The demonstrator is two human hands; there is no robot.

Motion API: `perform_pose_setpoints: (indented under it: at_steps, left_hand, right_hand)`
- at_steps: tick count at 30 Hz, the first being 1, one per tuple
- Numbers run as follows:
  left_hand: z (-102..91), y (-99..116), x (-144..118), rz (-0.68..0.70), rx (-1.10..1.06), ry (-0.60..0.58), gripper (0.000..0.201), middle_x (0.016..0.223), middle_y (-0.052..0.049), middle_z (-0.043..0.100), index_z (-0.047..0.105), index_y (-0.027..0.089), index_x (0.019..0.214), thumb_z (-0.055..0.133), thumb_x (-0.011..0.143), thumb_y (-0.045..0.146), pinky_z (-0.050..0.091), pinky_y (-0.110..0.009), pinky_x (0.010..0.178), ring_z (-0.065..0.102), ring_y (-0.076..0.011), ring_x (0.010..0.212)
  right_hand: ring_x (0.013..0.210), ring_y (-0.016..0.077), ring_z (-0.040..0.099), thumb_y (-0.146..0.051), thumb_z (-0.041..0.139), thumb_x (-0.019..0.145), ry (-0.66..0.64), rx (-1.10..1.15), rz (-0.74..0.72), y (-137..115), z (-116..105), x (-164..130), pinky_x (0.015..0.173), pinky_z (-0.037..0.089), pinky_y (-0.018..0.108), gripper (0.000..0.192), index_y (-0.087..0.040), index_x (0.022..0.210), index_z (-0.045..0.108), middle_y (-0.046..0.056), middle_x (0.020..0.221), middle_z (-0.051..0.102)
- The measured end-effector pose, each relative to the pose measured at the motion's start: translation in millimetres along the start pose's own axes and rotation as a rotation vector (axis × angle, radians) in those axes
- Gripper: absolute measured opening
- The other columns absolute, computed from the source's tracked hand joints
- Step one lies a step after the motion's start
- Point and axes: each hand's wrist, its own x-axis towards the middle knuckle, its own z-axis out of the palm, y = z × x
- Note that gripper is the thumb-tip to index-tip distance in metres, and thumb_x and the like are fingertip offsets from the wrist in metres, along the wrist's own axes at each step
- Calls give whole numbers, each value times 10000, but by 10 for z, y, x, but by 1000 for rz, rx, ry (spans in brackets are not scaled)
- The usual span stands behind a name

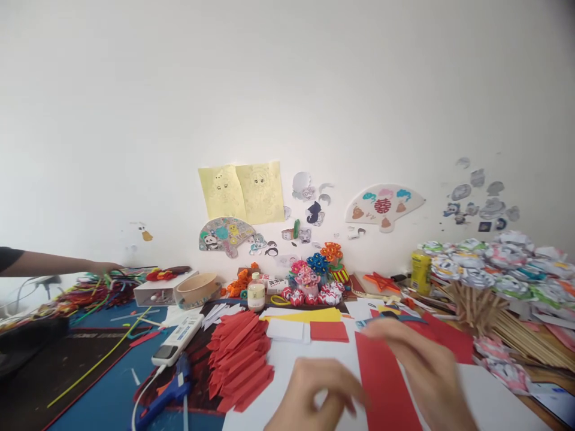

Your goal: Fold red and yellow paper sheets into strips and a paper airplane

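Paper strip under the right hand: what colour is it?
Plain red; the paper strip shows best in the head view, beside the right hand.

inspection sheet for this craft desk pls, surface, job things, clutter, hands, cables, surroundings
surface: blue mat on the left, white sheet in the middle.
job's things: long red paper strip under the hands; pile of folded red strips beside it.
clutter: blue glue gun, white remote, tape roll, paper flowers, bundle of wooden sticks.
hands: left hand and right hand blurred, over the red strip; grip unclear.
cables: white cord from the glue gun.
surroundings: white wall with paper fans and yellow drawings; another person's arm at far left.
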Motion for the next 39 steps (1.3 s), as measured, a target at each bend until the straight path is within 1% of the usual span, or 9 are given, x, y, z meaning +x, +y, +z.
perform_pose_setpoints:
  at_steps: [3, 6, 8, 11, 17, 21, 28, 33, 39]
  left_hand:
    - [208, -238, 280, 71, 190, -184, 422, 963, -24, 734, 733, 279, 945, 403, 764, 89, 497, -322, 797, 668, -200, 869]
    - [457, -536, 529, -30, 433, -241, 440, 1023, -76, 704, 691, 224, 1042, 388, 762, 73, 479, -336, 773, 652, -242, 909]
    - [588, -716, 582, -85, 492, -242, 416, 1021, -89, 693, 679, 194, 1032, 375, 776, 70, 466, -324, 760, 643, -245, 922]
    - [688, -887, 526, -100, 482, -238, 353, 994, -71, 688, 671, 201, 983, 381, 810, 97, 442, -290, 731, 640, -220, 894]
    - [735, -920, 427, -128, 410, -218, 273, 955, -42, 682, 644, 215, 928, 390, 852, 145, 396, -257, 687, 620, -181, 831]
    - [785, -877, 410, -125, 339, -202, 227, 930, -49, 684, 649, 214, 905, 428, 853, 210, 386, -270, 688, 601, -189, 809]
    - [848, -769, 373, -183, 178, -214, 254, 862, -64, 692, 682, 197, 842, 487, 848, 360, 389, -295, 708, 597, -210, 803]
    - [881, -832, 396, -259, 41, -196, 161, 837, -32, 711, 663, 198, 784, 562, 787, 324, 400, -270, 687, 609, -184, 769]
    - [914, -857, 392, -276, -6, -203, 100, 788, -17, 705, 634, 195, 778, 608, 729, 278, 395, -256, 651, 605, -172, 726]
  right_hand:
    - [930, 241, 648, -174, 423, 832, -208, -233, 149, 633, 335, 346, 805, 518, 344, 290, -216, 896, 703, 68, 974, 711]
    - [990, 239, 624, -77, 390, 760, -283, -519, 206, 1249, 572, 345, 869, 472, 351, 377, -176, 968, 689, 94, 997, 695]
    - [988, 233, 613, -56, 377, 761, -316, -628, 187, 1526, 628, 224, 856, 459, 333, 390, -178, 976, 680, 96, 994, 681]
    - [953, 233, 594, -90, 390, 810, -360, -713, 108, 1721, 603, 72, 826, 436, 324, 337, -212, 960, 666, 76, 980, 663]
    - [846, 240, 547, -231, 448, 878, -338, -826, 26, 1862, 575, 37, 750, 376, 338, 164, -223, 832, 606, 49, 855, 615]
    - [828, 243, 538, -257, 467, 875, -282, -823, 17, 1902, 612, 51, 723, 359, 337, 139, -230, 798, 579, 37, 818, 605]
    - [729, 209, 575, -345, 458, 905, -248, -535, 90, 1565, 610, 190, 703, 391, 324, 208, -236, 789, 591, 23, 831, 634]
    - [711, 217, 584, -432, 477, 894, -177, -363, 85, 1372, 616, 240, 666, 425, 313, 278, -224, 811, 640, 39, 774, 634]
    - [704, 221, 579, -491, 471, 892, -124, -310, 115, 1306, 601, 247, 667, 442, 324, 352, -201, 808, 652, 56, 756, 624]
